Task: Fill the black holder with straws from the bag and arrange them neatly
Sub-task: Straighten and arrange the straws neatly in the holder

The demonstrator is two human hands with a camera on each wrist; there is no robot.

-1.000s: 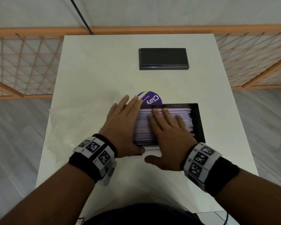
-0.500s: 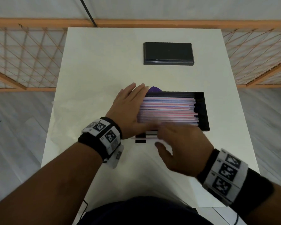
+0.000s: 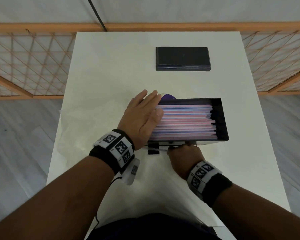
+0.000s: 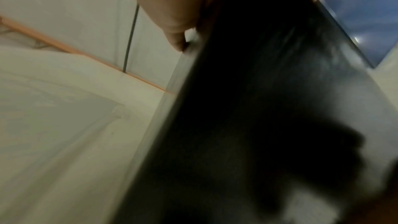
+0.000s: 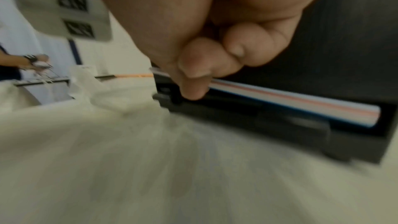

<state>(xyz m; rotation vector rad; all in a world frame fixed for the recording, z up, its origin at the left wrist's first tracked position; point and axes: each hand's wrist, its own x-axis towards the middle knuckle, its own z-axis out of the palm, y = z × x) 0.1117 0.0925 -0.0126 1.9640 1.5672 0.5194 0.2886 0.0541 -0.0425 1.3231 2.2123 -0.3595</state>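
Note:
The black holder (image 3: 222,118) sits mid-table, packed with pink, blue and white striped straws (image 3: 185,122) lying lengthwise. My left hand (image 3: 145,111) lies flat against the holder's left end, fingers straight and thumb resting on the straws. The left wrist view shows its fingers (image 4: 172,23) over the dark holder wall (image 4: 247,108). At the holder's front edge, my right hand (image 3: 182,151) is curled. In the right wrist view its thumb and forefinger (image 5: 193,74) pinch one striped straw (image 5: 301,103) lying in the low front slot.
The crumpled clear bag (image 3: 87,122) lies left of the holder, its purple label (image 3: 168,97) peeking out behind my left fingers. A black lid (image 3: 183,58) rests at the back of the white table (image 3: 111,66). Orange lattice fencing (image 3: 33,63) flanks the table.
My right hand has left the top of the straws, come down to the holder's front edge and pinched a straw in the slot. The left hand stays at the left end.

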